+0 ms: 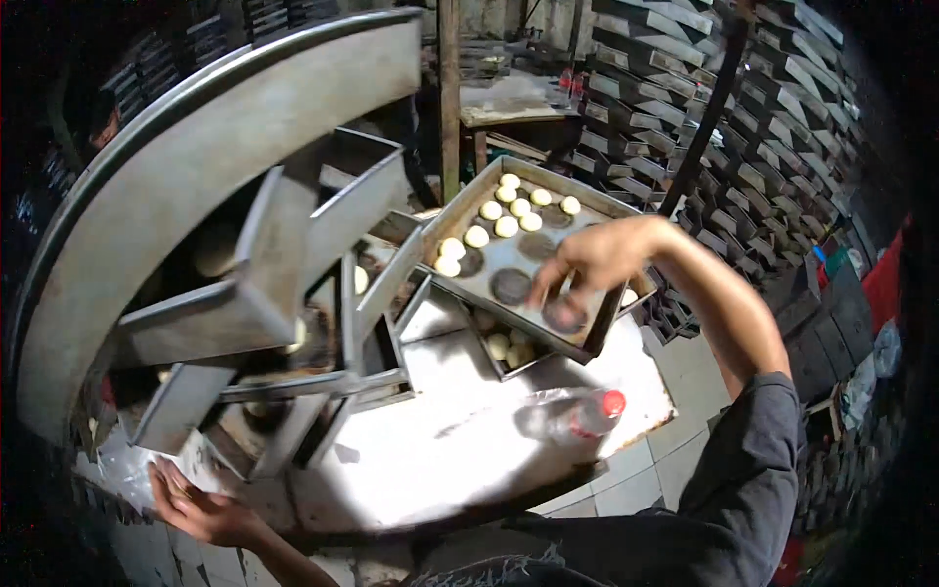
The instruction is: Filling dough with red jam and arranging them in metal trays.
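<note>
Fingers (546, 281) of the right hand (608, 252) bend down over the near end of a metal tray (457, 206), blurred in motion; whether they grasp anything cannot be told. Directly beneath and just beside them, dark round patches (511, 286) show bare on the tray floor. Beyond the fingertips, toward the tray's far end and left side, pale yellow balls (506, 227) sit in a loose cluster, apart from the hand.

As things lie, the work in this tray looks about half done: balls occupy the far part, none is seen on the patches nearest the fingers. Whether balls are going in or coming out cannot be told, so which half is left stays open.

Under the tray, below and left of the same fingers, a lower tray (511, 371) holds more balls. Nearer the body, a clear bottle with a red cap (613, 403) is on a white table (411, 470).

Well to the left, the left hand (201, 511) hangs with fingers loosely bent beside a jumbled stack of trays (186, 338), a few balls showing inside; contact there is unclear. Farthest out, beyond the right wrist, piled metal pans (636, 98) rise in the background.
</note>
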Tool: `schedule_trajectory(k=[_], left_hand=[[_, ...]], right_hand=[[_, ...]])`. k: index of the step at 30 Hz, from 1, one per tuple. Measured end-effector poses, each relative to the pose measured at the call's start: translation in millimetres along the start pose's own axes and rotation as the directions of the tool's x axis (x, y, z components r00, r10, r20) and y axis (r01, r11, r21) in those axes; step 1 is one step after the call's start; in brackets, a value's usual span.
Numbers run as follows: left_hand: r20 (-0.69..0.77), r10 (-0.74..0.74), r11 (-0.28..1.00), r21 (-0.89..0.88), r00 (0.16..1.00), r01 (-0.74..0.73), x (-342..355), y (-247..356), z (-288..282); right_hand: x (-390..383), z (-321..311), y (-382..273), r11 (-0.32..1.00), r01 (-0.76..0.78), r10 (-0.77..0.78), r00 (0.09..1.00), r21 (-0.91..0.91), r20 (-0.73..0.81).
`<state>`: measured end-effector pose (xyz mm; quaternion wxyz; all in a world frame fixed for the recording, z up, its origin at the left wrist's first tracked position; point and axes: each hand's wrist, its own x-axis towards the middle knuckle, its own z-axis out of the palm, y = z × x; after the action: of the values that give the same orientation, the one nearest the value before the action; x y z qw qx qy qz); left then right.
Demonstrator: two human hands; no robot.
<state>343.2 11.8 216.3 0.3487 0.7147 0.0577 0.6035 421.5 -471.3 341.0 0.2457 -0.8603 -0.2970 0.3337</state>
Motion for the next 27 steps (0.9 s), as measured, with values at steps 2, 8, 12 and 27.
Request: schedule_trajectory(k=[2, 8, 12, 27], left_hand=[[-0.053, -0.343, 0.928, -0.177, 0.938, 0.329, -51.7, 1.7, -11.1], [0.101, -0.655, 0.754, 0.143, 0.749, 0.641, -191.5, -30.0, -141.9], [-0.103, -0.775, 0.610, 0.131, 0.623, 0.781, -211.1, 11.6, -169.7], [0.847, -0.529, -0.373, -0.291, 0.056, 0.881, -144.5, 91.6, -171.7]], right_hand=[[-3.2, -1.3, 126.3, 0.919, -0.305, 0.227, 0.928, -0.252, -0.296], [112.1, -15.6, 330.0, 0.793, -0.558, 0.478, 0.316, 0.247, -0.820], [148.7, -25.0, 350.7, 0.577, -0.632, 0.710, 0.076, 0.517, -0.700], [104.9, 276.9, -215.1, 0.627, 0.722, -0.716, 0.682, -0.291, 0.149]])
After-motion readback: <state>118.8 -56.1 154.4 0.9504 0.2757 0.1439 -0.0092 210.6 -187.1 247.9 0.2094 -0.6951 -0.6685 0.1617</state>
